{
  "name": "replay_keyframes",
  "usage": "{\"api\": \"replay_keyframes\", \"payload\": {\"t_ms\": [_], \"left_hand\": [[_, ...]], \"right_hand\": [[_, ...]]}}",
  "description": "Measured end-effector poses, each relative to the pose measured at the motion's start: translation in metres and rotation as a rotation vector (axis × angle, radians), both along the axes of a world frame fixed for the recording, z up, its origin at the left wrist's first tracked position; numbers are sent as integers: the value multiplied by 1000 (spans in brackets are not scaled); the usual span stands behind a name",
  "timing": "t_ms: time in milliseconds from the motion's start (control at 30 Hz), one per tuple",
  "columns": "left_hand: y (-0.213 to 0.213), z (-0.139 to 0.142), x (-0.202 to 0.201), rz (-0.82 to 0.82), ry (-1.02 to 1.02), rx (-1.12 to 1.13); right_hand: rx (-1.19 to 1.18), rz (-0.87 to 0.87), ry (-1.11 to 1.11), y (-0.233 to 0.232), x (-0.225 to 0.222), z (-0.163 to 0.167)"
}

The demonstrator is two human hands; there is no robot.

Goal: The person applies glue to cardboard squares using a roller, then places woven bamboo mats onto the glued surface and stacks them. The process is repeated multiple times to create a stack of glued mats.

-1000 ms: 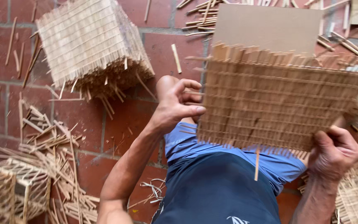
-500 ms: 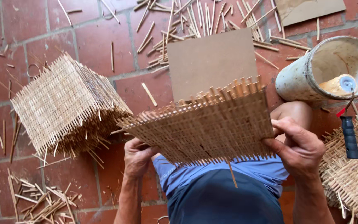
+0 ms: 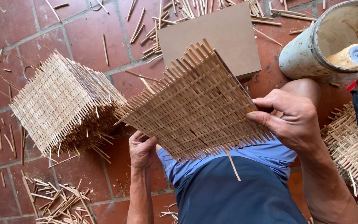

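2 bare hands hold 1 woven bamboo mat (image 3: 195,105) tilted above red tiles: left hand (image 3: 142,150) grips its lower edge, right hand (image 3: 291,118) clasps its right edge.

Woven mat (image 3: 195,103) hides left fingers; bucket (image 3: 307,54) cut off top-right.
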State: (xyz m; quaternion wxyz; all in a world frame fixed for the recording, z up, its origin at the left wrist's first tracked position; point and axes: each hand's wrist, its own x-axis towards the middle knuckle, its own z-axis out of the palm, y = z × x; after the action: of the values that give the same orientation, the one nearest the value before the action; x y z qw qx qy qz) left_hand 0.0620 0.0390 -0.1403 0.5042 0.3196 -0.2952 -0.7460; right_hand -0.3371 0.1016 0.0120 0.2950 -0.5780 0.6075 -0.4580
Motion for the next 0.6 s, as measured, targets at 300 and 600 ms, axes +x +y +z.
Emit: {"api": "replay_keyframes", "payload": {"t_ms": [300,600], "left_hand": [[0,2,7,26,-31,-7],[-10,2,12,11,-69,44]], "right_hand": [[-32,21,8,-6,3,1],[72,121,-168,-24,-6,13]]}}
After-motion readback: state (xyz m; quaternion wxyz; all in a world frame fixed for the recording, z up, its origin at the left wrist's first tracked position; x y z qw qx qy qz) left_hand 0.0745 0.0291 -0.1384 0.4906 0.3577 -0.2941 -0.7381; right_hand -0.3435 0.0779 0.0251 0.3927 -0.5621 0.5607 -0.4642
